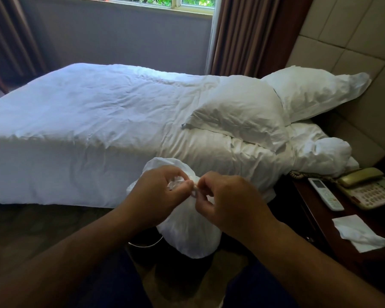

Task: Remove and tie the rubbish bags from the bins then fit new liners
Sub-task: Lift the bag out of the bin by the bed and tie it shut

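Mid-knot here. Lower centre of the frame, the left hand (158, 192) and right hand (227, 196) both have their fingers curled, pinching the twisted neck of the full white plastic rubbish bag (187, 232). It's held over the dark round bin (143, 245); can't tell if it's fully out. Next I'd guess snugging the knot without ripping the thin plastic. The dark wooden bedside table (320, 221) at right, with a beige phone (369, 192) and a white tissue (356, 232), sits close, but nothing is blocking.
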Demonstrator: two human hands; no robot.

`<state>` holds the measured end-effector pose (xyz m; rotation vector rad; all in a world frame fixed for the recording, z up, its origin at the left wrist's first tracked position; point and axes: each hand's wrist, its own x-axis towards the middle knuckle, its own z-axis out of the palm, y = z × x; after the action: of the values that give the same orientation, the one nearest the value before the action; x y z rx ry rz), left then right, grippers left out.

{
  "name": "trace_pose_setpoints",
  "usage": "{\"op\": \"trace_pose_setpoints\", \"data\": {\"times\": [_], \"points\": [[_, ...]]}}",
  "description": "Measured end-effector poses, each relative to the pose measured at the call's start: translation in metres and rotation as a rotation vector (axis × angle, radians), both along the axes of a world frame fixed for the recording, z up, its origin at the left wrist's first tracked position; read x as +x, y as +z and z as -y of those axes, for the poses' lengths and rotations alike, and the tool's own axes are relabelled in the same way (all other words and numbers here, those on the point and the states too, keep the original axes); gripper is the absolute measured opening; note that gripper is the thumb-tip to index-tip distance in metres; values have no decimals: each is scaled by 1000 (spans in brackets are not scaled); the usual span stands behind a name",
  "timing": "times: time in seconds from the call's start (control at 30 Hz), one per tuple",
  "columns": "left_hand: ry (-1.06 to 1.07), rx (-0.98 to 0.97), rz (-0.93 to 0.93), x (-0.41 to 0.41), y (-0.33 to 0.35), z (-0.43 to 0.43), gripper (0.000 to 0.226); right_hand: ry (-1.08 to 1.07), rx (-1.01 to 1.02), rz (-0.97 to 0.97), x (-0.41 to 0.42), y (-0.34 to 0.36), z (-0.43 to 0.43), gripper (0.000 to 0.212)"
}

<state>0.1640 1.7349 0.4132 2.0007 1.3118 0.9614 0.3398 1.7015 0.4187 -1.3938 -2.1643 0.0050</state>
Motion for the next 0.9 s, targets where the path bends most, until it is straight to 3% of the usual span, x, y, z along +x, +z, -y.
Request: {"op": "trace_pose_setpoints", "data": {"times": [0.13,0.23,0.3,0.37,0.4,0.47,0.57,0.73,0.9], "points": [[12,12,51,-1,-2,-1,33,-3,-26,22,1,0,-2,16],[40,-40,211,-3,-7,-3,52,-7,-132,-56,-1,0,-2,16],[-4,-84,343,-7,-11,-3,48,0,-197,-137,1,1,-3,12],[-68,-111,398,-14,-16,-4,26,16,-257,-253,5,3,-4,8],[-118,-125,383,-18,-18,-5,23,26,-291,-305,8,4,-5,7],[-227,-106,269,-25,-23,-7,39,55,-348,-382,13,5,-7,9],[-298,48,33,-25,-27,-9,45,105,-393,-465,15,5,-9,7],[-151,213,-111,-14,-27,-12,29,127,-434,-542,14,2,-9,8],[-205,392,-201,-12,-21,-16,24,86,-484,-539,15,2,-6,9]]}}
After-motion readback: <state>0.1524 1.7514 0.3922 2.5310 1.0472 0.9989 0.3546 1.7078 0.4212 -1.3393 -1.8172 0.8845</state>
